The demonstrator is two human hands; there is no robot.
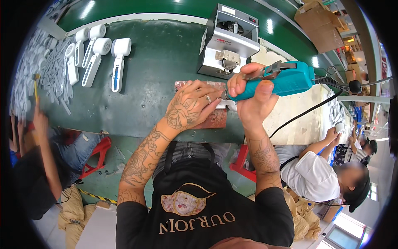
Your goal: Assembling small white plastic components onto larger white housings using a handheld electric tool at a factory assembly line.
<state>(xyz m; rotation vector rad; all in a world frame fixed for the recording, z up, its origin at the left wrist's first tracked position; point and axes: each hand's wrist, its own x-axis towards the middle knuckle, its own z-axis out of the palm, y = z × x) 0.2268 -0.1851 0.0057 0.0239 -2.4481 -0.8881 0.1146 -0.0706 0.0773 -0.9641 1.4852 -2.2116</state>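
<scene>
My right hand [257,97] grips a teal electric screwdriver [275,81] with a metal lever, lying nearly level with its tip pointing left. That tip meets a white plastic part [222,106] beside my left fingers. My left hand [192,103], a ring on one finger, is closed over this part and presses it onto a reddish mat [215,120]. Most of the part is hidden under the hand, so its full shape cannot be told. Just beyond the mat stands a grey and black screw feeder [228,45].
Several white round-headed pieces with long handles [118,66] lie at the left on the green bench [153,54]. Past them is a heap of small grey-white parts [52,62]. A black cable [306,114] crosses the right side. Co-workers [315,174] sit on both sides.
</scene>
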